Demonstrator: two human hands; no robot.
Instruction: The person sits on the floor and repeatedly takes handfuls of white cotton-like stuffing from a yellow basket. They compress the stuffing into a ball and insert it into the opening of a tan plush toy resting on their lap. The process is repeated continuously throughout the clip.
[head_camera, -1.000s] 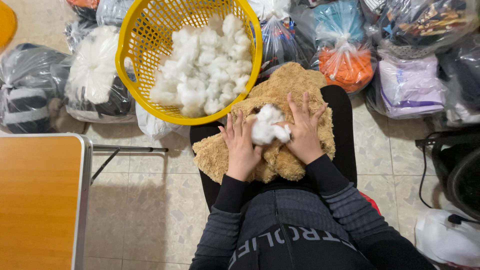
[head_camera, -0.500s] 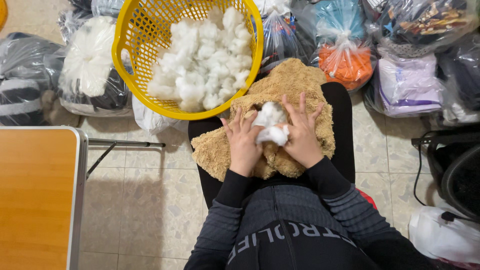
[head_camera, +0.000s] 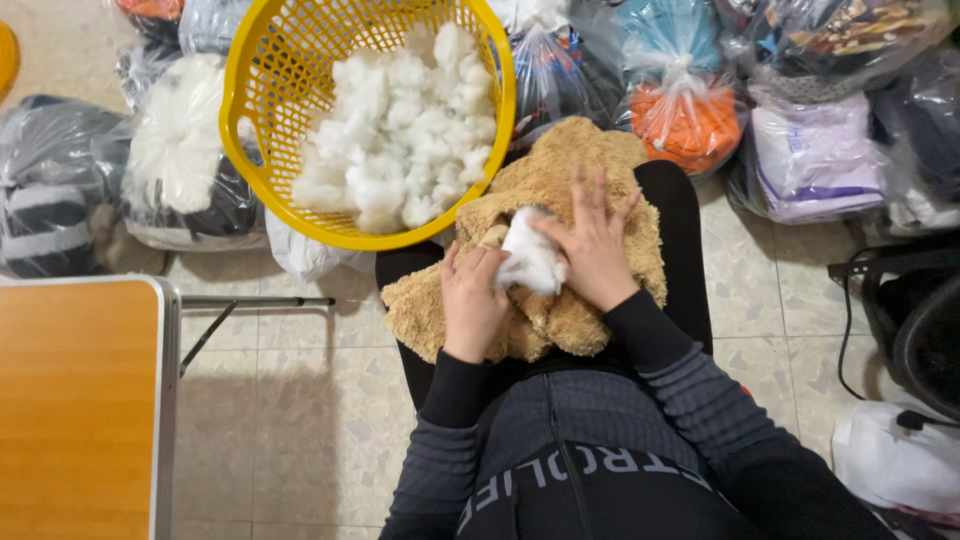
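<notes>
A tan plush toy skin (head_camera: 560, 180) lies across my lap. My left hand (head_camera: 472, 305) grips its furry edge at the opening. My right hand (head_camera: 592, 245) presses a white wad of stuffing (head_camera: 530, 262) into that opening, fingers spread over the fur. Just beyond the toy stands a yellow plastic basket (head_camera: 245, 130), tilted toward me and filled with white stuffing (head_camera: 400, 130).
Tied plastic bags of fabric and stuffing ring the floor: white stuffing bag (head_camera: 175, 150) at left, orange bag (head_camera: 685, 120), pale purple bag (head_camera: 815, 150). A wooden folding table (head_camera: 75, 400) stands at lower left. A black object with cable (head_camera: 915, 320) sits at right.
My right hand slid forward over the toy and pushed the white wad deeper. My left hand closed on the fur edge. The basket looms nearer in view.
</notes>
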